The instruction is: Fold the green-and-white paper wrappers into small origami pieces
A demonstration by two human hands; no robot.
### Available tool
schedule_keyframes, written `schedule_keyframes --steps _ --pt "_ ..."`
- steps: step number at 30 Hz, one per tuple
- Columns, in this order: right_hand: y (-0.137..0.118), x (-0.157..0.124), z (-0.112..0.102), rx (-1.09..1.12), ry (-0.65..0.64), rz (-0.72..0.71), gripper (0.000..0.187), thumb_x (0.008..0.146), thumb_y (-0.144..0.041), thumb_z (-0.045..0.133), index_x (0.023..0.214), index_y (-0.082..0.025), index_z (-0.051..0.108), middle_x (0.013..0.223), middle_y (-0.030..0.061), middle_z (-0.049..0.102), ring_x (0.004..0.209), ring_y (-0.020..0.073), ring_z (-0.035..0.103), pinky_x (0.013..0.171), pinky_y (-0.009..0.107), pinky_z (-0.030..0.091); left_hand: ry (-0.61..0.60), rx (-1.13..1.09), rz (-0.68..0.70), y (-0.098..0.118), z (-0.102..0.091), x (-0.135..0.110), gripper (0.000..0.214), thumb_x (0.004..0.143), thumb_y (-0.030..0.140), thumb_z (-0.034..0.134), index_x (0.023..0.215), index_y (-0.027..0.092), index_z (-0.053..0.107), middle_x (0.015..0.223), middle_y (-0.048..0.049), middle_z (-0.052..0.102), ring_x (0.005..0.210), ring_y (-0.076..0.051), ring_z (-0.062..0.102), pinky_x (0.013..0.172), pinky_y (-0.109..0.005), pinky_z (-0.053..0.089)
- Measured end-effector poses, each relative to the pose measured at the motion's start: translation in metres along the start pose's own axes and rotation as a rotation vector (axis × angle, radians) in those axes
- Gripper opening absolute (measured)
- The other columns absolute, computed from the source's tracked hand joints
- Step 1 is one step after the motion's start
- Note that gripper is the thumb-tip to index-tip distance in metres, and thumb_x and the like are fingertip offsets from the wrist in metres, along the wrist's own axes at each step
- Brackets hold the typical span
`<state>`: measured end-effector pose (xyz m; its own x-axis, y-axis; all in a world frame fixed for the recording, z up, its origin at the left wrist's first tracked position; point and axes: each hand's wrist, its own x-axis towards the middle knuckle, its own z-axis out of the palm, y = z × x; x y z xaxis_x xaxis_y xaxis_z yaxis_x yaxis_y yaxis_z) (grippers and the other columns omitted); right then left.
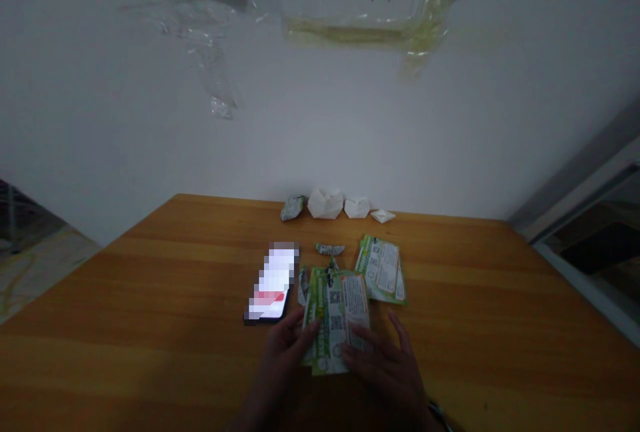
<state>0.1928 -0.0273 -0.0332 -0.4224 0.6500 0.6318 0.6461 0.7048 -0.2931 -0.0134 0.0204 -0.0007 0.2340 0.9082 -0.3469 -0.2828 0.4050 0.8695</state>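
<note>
Leaflets, green and white, with printed squares and small text, are to the right of the phone and come nearer to the person than it does; at least two of them overlap, a little spread like a fan. Left hand, just below the near end of the phone, is closed at their left edge, with the thumb lying on the top face. Right hand, farther to the right of the phone, puts fingertips on the face of the same leaflets, while one finger stretches apart from them; whether it also grips from below, one cannot tell. Second pile of similar leaflets lies farther right of the phone, behind the right hand. Immediately right of the phone is a folded printed piece, partly hidden by the held leaflets, and near the phone's far end, also to the right, lies a small folded strip. Behind the phone, close to the wall, stands a grey-green folded paper, and from it toward the right come three white folded papers. Phone has its screen lit, and it rests on the wooden table.
</note>
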Motion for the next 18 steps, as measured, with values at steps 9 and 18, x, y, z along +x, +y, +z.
schedule_keyframes --steps 9,18 --pt "0.01 -0.007 -0.01 0.077 0.67 0.771 0.012 0.087 -0.027 0.054 0.09 -0.019 0.063 0.089 0.0052 0.074 0.09 0.0231 0.069 0.093 0.045 0.044 0.276 0.105 0.125 0.016 -0.011 0.0 0.042 0.067 0.049 0.072 0.093 0.015 0.068 0.088 -0.0057 0.077 0.082 -0.026 0.071 0.066 -0.029 0.056" --pt "0.049 0.002 -0.046 -0.218 0.867 0.535 0.01 0.089 -0.027 0.051 0.084 -0.019 0.056 0.104 0.0099 0.071 0.111 0.0269 0.06 0.104 0.058 0.023 0.055 -0.067 -0.069 -0.015 0.021 -0.016 0.057 0.059 0.043 0.08 0.105 0.015 0.062 0.072 -0.0076 0.076 0.065 -0.027 0.071 0.058 -0.032 0.053"
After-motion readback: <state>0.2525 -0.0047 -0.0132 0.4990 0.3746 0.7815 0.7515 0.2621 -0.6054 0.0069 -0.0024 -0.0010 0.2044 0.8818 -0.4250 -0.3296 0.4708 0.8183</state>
